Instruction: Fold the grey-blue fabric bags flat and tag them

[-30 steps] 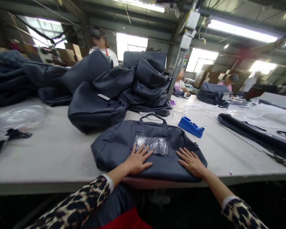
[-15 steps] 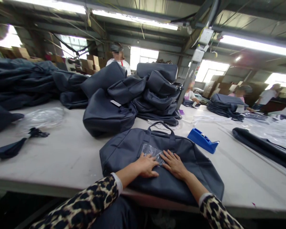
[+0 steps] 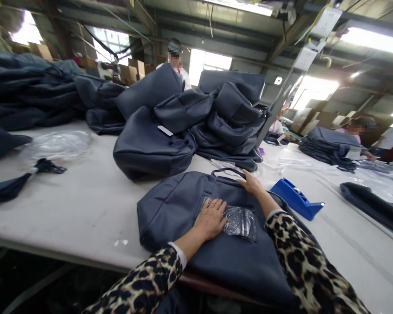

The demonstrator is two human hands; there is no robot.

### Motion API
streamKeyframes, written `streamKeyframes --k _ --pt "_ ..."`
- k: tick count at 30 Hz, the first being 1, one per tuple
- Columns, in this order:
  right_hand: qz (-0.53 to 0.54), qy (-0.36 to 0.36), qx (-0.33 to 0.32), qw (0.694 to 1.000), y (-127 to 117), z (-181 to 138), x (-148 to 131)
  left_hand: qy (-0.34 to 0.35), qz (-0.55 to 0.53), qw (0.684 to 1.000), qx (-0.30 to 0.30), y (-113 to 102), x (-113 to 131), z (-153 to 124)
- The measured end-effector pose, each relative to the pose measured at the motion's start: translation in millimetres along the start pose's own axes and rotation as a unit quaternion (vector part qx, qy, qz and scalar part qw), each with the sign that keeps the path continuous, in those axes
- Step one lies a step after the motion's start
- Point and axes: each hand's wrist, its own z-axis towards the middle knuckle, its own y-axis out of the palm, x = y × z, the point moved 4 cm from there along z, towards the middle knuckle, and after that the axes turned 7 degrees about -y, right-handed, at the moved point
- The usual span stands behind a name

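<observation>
A dark navy bag [image 3: 170, 213] lies flat on the table in front of me. On its upper face is a clear plastic packet [image 3: 240, 222] with something dark showing through. My left hand [image 3: 211, 218] rests flat on the packet's left part, fingers stretched out. At the bag's top edge, my right hand [image 3: 253, 183] has its fingers around the right side of the carry handle [image 3: 212, 181], partly hiding it. A blue tape dispenser [image 3: 296, 198] stands just right of the bag, apart from both hands.
Several more navy bags [image 3: 153, 144] are piled behind. At left lie clear plastic wrap [image 3: 60, 146] and a bundle of dark straps [image 3: 47, 166]. A metal post [image 3: 278, 109] rises at the back of the table [image 3: 85, 200]. Co-workers are farther back.
My right hand has left the packet and moved up to the handle. My left hand stays on the packet, now flatter, with more of the packet's right side uncovered. The view has shifted.
</observation>
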Motion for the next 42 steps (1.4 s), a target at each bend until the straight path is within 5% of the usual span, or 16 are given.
streamKeyframes --k 5,13,22,27,31,37,42 --pt "-0.080 0.051 -0.013 0.995 0 18 -14 -0.002 -0.011 1.000 -0.002 0 1 -2" --pt "-0.103 -0.042 -0.060 0.992 -4 -13 -24 0.019 0.020 1.000 -0.014 -15 4 23" --pt "0.089 -0.183 -0.174 0.963 23 -53 -39 -0.005 -0.022 0.997 -0.072 -35 1 51" --pt "0.170 -0.152 -0.215 0.950 26 -58 -24 0.098 -0.108 0.989 -0.022 -33 -4 50" --pt "0.191 -0.121 -0.179 0.958 11 -61 -26 0.097 -0.076 0.992 -0.032 -30 -7 55" --pt "0.209 -0.100 -0.019 0.973 -2 -145 -59 0.060 -0.007 0.993 -0.103 -46 3 59" --pt "0.222 -0.180 -0.055 0.957 37 -229 -92 0.012 0.008 0.987 -0.158 -55 4 68"
